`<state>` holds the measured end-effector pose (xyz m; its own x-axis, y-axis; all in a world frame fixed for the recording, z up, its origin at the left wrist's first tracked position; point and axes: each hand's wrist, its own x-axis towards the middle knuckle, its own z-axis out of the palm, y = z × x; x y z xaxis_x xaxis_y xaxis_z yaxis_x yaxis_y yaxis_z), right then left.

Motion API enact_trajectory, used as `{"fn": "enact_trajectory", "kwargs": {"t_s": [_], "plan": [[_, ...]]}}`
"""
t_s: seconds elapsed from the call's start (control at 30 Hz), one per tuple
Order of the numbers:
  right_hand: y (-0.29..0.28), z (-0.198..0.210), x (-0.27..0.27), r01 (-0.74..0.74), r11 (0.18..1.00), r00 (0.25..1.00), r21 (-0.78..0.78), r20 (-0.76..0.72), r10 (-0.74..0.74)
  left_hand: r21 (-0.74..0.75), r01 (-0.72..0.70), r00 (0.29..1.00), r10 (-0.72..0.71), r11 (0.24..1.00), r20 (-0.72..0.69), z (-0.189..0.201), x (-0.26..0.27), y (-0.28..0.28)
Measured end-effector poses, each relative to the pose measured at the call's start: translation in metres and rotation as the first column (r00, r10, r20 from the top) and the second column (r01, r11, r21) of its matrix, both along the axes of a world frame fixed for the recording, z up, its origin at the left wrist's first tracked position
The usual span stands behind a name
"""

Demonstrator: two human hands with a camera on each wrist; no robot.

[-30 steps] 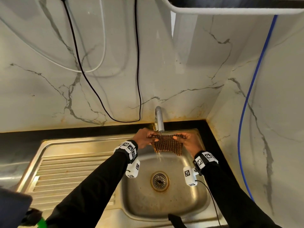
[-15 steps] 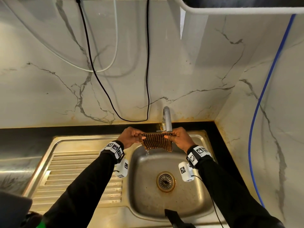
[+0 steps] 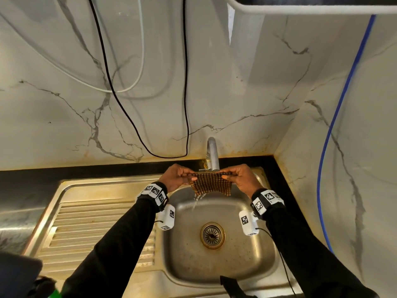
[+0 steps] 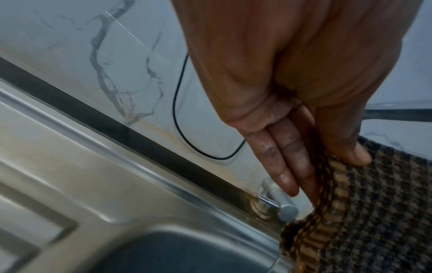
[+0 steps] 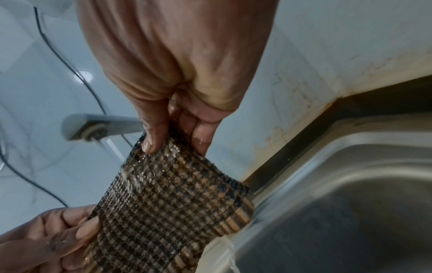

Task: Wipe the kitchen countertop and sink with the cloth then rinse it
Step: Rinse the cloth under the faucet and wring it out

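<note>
sleeves (image 3: 120, 244): black, long | wristbands (image 3: 155, 191): black-white square markers | wrist cameras (image 3: 167, 217): white

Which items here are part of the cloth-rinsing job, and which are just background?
In use:
cloth, pinched by left hand and right hand
tap, running
sink

Background:
black cable
white cable
blue hose

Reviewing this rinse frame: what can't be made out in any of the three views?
- Tap handle setting: in the head view the left hand and cloth cover the tap base; the left wrist view shows a knob, not its position.
- Left grip: forefingers hidden behind the cloth in the left wrist view.
- Sink near rim: cut off by the frame edge.
- Green object at the head view's lower left: cropped, unidentifiable.
</note>
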<state>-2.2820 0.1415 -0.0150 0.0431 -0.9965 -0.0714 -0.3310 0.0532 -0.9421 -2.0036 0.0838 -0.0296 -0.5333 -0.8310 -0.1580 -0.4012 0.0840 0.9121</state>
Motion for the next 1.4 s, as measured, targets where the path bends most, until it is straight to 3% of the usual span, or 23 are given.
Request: {"fn": "enact_trajectory", "kwargs": {"t_s": [0.2, 0.33, 0.47, 0.6, 0.7, 0.83, 1.0, 1.13, 1.4], "plan": [[0.016, -0.006, -0.048, 0.112, 0.994, 0.993, -0.014, 0.049, -0.111, 0.015, 0.068, 0.998, -0.068, 0.998, 0.009, 0.010, -0.055, 0.001], [0.027, -0.009, -0.066, 0.208, 0.978, 0.975, 0.009, 0.075, -0.208, -0.046, 0.056, 0.995, -0.052, 0.997, 0.086, 0.009, -0.080, 0.005], [0.034, -0.011, -0.074, 0.241, 0.970, 0.968, -0.002, 0.066, -0.241, -0.058, 0.041, 0.998, -0.037, 0.997, 0.058, 0.007, -0.089, 0.009], [0.030, -0.012, -0.065, 0.208, 0.978, 0.977, 0.009, 0.042, -0.209, -0.105, 0.073, 0.995, -0.065, 0.992, 0.076, 0.004, -0.077, 0.010], [0.027, -0.010, -0.049, 0.150, 0.989, 0.986, 0.009, 0.067, -0.150, -0.060, 0.036, 0.999, -0.033, 0.998, 0.039, 0.001, -0.063, 0.011], [0.022, 0.000, -0.024, 0.113, 0.990, 0.973, 0.085, 0.191, -0.128, 0.108, -0.046, 0.991, 0.059, 0.993, -0.119, -0.003, -0.041, 0.009], [0.006, -0.004, 0.008, 0.027, 0.982, 0.961, 0.189, 0.266, -0.078, 0.320, -0.148, 0.938, 0.235, 0.936, -0.255, -0.008, -0.031, 0.013], [0.000, -0.005, 0.026, 0.019, 0.973, 0.970, 0.228, 0.232, -0.073, 0.307, -0.190, 0.936, 0.266, 0.933, -0.229, -0.014, -0.018, 0.012], [-0.003, -0.001, 0.048, 0.019, 0.968, 0.948, 0.252, 0.302, -0.097, 0.277, -0.204, 0.946, 0.262, 0.939, -0.191, -0.015, 0.009, 0.004]]}}
